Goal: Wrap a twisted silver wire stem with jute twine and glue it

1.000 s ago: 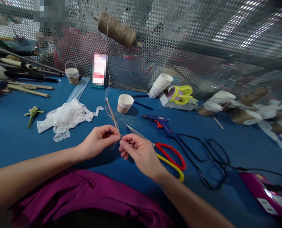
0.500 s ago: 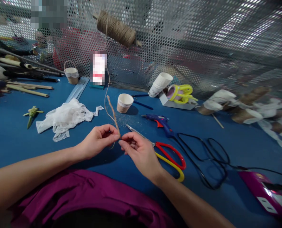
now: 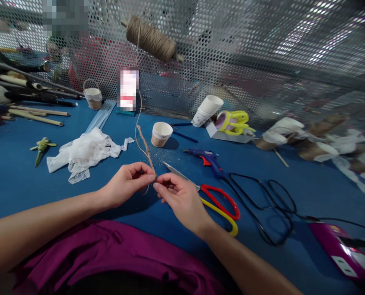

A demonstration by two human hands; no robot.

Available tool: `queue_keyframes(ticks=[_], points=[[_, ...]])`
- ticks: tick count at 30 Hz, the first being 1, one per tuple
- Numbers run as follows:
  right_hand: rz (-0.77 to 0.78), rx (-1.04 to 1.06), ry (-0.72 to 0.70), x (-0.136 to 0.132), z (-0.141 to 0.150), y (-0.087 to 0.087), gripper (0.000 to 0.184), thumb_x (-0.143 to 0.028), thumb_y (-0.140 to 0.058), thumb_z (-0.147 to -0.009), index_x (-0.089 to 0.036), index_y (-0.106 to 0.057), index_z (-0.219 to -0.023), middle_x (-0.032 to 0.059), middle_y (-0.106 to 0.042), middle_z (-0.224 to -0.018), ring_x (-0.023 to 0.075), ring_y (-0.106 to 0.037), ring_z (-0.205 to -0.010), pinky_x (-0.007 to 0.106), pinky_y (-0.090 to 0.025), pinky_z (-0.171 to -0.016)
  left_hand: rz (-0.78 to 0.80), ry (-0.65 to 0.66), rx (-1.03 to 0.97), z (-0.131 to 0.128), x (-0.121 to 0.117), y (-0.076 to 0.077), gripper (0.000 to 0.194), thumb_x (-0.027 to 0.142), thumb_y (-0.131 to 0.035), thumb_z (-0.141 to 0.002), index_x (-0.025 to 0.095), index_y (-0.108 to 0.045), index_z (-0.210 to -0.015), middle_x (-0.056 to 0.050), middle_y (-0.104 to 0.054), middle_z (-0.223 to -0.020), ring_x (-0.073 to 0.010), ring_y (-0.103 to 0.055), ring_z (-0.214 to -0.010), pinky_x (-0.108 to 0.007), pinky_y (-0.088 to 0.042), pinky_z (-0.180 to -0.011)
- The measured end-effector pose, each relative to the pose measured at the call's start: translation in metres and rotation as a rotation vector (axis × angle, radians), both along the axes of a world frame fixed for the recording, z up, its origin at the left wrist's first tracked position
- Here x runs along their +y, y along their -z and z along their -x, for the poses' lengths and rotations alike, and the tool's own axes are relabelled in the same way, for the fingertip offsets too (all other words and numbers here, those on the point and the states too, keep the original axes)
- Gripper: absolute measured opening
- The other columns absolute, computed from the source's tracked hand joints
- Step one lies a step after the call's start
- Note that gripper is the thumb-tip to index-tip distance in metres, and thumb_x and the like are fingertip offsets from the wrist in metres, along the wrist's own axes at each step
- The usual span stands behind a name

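My left hand [image 3: 133, 182] pinches the lower end of a thin brown stick [image 3: 146, 146], which slants up and away from me. Against that same end my right hand [image 3: 178, 196] is closed, thumb and forefinger together; the fingertips hide what they grip, perhaps the twine. A strand of twine [image 3: 136, 130] runs beside the stick, coming down from the twine spool [image 3: 151, 40] on the mesh. Just beyond the hands stands a small paper cup [image 3: 161, 134] wrapped in brown with a white lace rim. Partly behind my right hand lie scissors [image 3: 221, 200] with red and yellow handles.
A blue glue gun [image 3: 205, 157] lies right of centre, its black cord looping to a purple power strip [image 3: 342, 250]. White lace [image 3: 88, 151] is heaped at left. Stacked paper cups [image 3: 207, 110] and a box of tape [image 3: 228, 133] stand by the mesh. Sticks [image 3: 37, 112] lie far left.
Both hands stay at the stick's lower end, with barely any movement. The stick's top has tipped very slightly left; the rest looks the same.
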State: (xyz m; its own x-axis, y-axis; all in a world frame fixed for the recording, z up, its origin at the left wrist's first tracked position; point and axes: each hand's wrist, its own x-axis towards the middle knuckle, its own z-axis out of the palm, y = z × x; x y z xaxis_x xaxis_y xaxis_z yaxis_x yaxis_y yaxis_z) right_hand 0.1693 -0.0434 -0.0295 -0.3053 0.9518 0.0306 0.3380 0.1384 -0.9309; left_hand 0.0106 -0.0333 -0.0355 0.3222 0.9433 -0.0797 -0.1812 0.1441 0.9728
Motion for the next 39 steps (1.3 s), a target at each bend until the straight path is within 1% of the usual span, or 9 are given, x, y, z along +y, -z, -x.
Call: queue_keyframes(ticks=[2,3,7,9,13,20,29,34,39], points=[[0.023,0.027,-0.014,0.0003,-0.0003,-0.0009,0.008,-0.026,-0.055,-0.079,-0.018,-0.057,-0.078,-0.0021,-0.055,-0.058,0.0111,-0.054,-0.051,0.022,-0.045,-0.047,0.016,0.018,-0.038,0.0007,0.0003,0.0007,0.018,0.028,-0.063,-0.072,0.013,-0.053,-0.072,0.004,-0.050,-0.064,-0.0038,-0.041,-0.049,-0.019,-0.032,-0.048],[-0.022,0.012,-0.011,0.0002,-0.0004,-0.0012,0.008,-0.025,-0.055,-0.079,-0.018,-0.058,-0.078,-0.0017,-0.056,-0.058,0.0112,-0.054,-0.052,0.022,-0.046,-0.048,0.017,0.024,-0.046,0.0007,0.0003,0.0010,0.019,0.028,-0.063,-0.071,0.013,-0.053,-0.072,0.004,-0.050,-0.064,-0.0037,-0.040,-0.049,-0.019,-0.031,-0.047],[-0.375,-0.167,0.026,-0.0004,-0.0005,-0.0007,0.009,-0.020,-0.054,-0.080,-0.017,-0.060,-0.075,0.0020,-0.061,-0.067,0.0129,-0.056,-0.060,0.025,-0.046,-0.059,-0.009,-0.005,-0.029,-0.0014,0.0001,0.0013,0.019,0.029,-0.063,-0.072,0.013,-0.052,-0.071,0.005,-0.049,-0.062,-0.0038,-0.040,-0.049,-0.018,-0.031,-0.047],[-0.433,-0.221,0.027,-0.0007,-0.0007,0.0001,0.010,-0.019,-0.053,-0.081,-0.017,-0.061,-0.076,0.0030,-0.062,-0.069,0.0134,-0.056,-0.062,0.026,-0.046,-0.060,-0.010,-0.021,-0.016,-0.0027,0.0003,0.0010,0.019,0.029,-0.063,-0.071,0.013,-0.052,-0.071,0.005,-0.049,-0.062,-0.0040,-0.040,-0.050,-0.018,-0.031,-0.048],[-0.227,-0.142,0.012,-0.0009,-0.0014,0.0013,0.011,-0.023,-0.051,-0.082,-0.017,-0.060,-0.077,0.0020,-0.060,-0.066,0.0135,-0.057,-0.059,0.026,-0.047,-0.055,0.000,-0.008,-0.022,-0.0034,0.0009,0.0009,0.018,0.028,-0.063,-0.072,0.013,-0.053,-0.072,0.004,-0.051,-0.062,-0.0043,-0.041,-0.050,-0.019,-0.032,-0.048],[0.195,0.194,-0.065,0.0020,-0.0008,-0.0041,0.009,-0.024,-0.055,-0.078,-0.016,-0.057,-0.079,-0.0010,-0.057,-0.063,0.0093,-0.055,-0.053,0.021,-0.046,-0.047,-0.014,0.042,-0.059,0.0007,0.0009,0.0025,0.016,0.027,-0.062,-0.074,0.013,-0.053,-0.074,0.004,-0.051,-0.063,-0.0047,-0.042,-0.051,-0.020,-0.032,-0.050],[0.456,0.462,-0.188,0.0035,-0.0039,-0.0053,0.013,-0.027,-0.061,-0.076,-0.015,-0.057,-0.071,-0.0029,-0.054,-0.060,0.0053,-0.051,-0.048,0.017,-0.040,-0.042,0.053,0.116,-0.131,0.0031,-0.0005,-0.0004,0.021,0.029,-0.065,-0.071,0.013,-0.053,-0.074,0.003,-0.054,-0.063,-0.0056,-0.044,-0.052,-0.020,-0.031,-0.051],[0.508,0.494,-0.217,0.0035,-0.0034,-0.0061,0.016,-0.029,-0.061,-0.076,-0.015,-0.056,-0.071,-0.0034,-0.054,-0.060,0.0047,-0.049,-0.048,0.016,-0.039,-0.042,0.106,0.138,-0.154,0.0038,0.0005,0.0006,0.022,0.030,-0.067,-0.069,0.014,-0.053,-0.074,0.003,-0.055,-0.063,-0.0056,-0.045,-0.052,-0.019,-0.030,-0.050],[0.303,0.296,-0.085,0.0022,0.0000,-0.0040,0.011,-0.026,-0.060,-0.076,-0.016,-0.055,-0.075,-0.0031,-0.055,-0.061,0.0070,-0.051,-0.051,0.019,-0.042,-0.045,0.021,0.048,-0.074,0.0017,0.0011,0.0020,0.019,0.028,-0.064,-0.073,0.014,-0.053,-0.072,0.004,-0.051,-0.062,-0.0043,-0.042,-0.050,-0.019,-0.031,-0.049]])
